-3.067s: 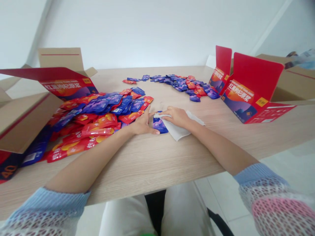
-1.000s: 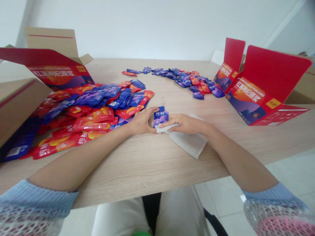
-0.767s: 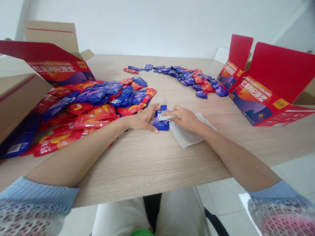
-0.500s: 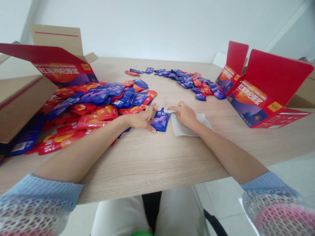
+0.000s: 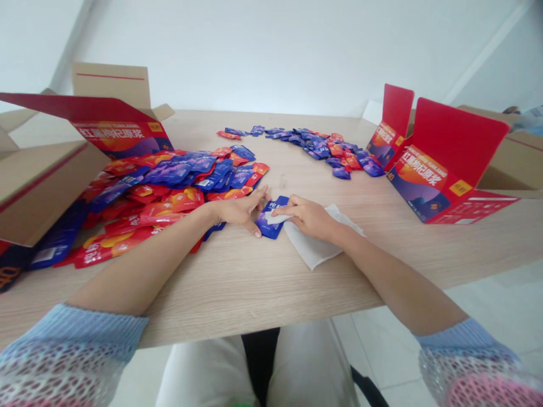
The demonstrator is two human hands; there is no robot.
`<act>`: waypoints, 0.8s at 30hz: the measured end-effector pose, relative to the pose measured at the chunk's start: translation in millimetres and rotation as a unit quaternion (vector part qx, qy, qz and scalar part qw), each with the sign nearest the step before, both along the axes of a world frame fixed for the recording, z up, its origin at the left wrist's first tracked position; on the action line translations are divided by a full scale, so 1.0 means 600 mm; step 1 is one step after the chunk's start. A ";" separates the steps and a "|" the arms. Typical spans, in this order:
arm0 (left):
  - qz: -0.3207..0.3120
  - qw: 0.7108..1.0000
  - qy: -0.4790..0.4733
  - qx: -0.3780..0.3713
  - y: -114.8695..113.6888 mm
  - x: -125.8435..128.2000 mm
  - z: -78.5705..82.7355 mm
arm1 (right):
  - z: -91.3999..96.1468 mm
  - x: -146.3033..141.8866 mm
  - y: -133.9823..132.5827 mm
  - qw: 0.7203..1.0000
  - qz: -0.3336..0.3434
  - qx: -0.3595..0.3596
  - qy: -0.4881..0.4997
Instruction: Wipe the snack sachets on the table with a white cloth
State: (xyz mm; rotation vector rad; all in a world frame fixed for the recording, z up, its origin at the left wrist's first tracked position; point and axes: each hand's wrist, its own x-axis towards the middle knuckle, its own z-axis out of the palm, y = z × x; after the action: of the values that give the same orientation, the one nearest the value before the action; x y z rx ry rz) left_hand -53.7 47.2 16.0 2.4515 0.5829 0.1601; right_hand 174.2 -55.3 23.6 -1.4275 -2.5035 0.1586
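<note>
A blue sachet point(image 5: 271, 221) lies flat on the wooden table point(image 5: 263, 271) in front of me. My left hand point(image 5: 240, 208) rests on the table at the sachet's left edge, fingers stretched out and touching it. My right hand point(image 5: 309, 217) presses a white cloth point(image 5: 311, 246) onto the sachet's right side, fingers curled over the cloth's front fold. Most of the cloth trails out under and behind my right hand.
A big heap of red and blue sachets point(image 5: 161, 186) covers the table's left. A smaller row of sachets point(image 5: 314, 148) lies at the back. Open red printed boxes stand at right point(image 5: 441, 169) and left point(image 5: 110, 127), with brown cartons point(image 5: 38, 186) beside them.
My right hand has drawn the cloth back over the sachet from its top end toward me. The sachet has turned slightly. My left hand stays against its left edge.
</note>
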 end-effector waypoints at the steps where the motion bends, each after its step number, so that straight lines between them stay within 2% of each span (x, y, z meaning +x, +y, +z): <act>1: 0.002 1.000 -0.001 0.003 -0.002 0.000 0.001 | 0.001 -0.002 -0.001 1.000 0.018 -0.001 0.002; 3: 0.006 1.000 -0.008 0.009 -0.005 0.000 0.003 | 0.002 -0.004 -0.001 0.999 0.038 -0.002 0.001; 6: 0.000 1.000 -0.007 0.014 -0.008 0.001 0.006 | 0.004 -0.006 0.000 1.000 0.027 -0.006 -0.009; 12: -0.015 0.999 0.015 0.029 -0.003 0.002 0.012 | -0.005 -0.001 0.012 0.995 -0.080 0.012 -0.057; 17: -0.035 0.999 -0.002 0.014 0.003 0.006 0.016 | -0.015 0.003 0.036 0.973 -0.200 0.053 -0.098; 24: -0.015 1.000 -0.012 0.001 -0.003 0.007 0.010 | -0.012 -0.008 0.034 0.964 -0.227 0.080 -0.112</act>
State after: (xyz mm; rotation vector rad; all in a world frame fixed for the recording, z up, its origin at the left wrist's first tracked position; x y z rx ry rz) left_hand -49.6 45.4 22.2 2.4563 0.5342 0.1785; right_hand 169.6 -35.2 16.4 -1.9896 -2.2051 -0.2987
